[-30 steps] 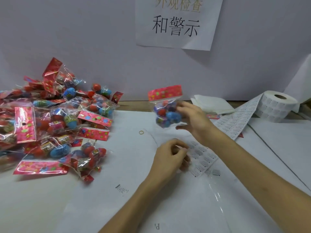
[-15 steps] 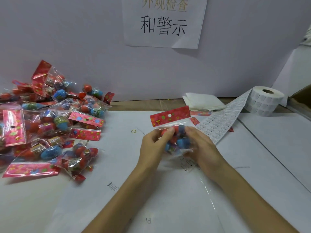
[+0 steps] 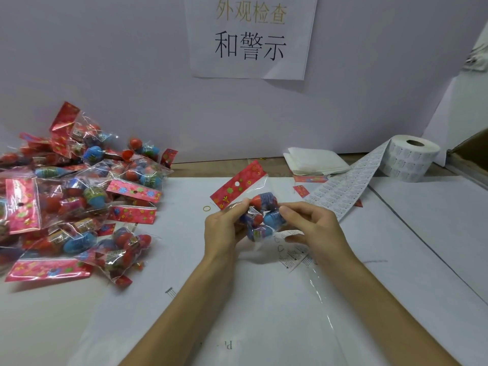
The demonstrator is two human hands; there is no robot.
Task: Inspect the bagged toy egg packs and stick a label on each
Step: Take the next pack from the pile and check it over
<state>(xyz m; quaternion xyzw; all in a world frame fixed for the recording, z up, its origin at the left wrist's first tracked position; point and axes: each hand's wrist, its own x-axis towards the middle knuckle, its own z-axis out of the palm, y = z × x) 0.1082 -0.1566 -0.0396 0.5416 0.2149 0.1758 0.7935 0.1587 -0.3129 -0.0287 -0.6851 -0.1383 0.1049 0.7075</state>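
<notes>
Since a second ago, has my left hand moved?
Yes. The left hand has shifted away from you, closer to the rubber band on the table, and now grips the egg pack.

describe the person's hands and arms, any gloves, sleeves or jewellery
The left hand and right hand are bare: no gloves, rings or watch. The left forearm and right forearm are uncovered to the frame edge, no sleeve in view. The visible nails look short and unpainted.
</notes>
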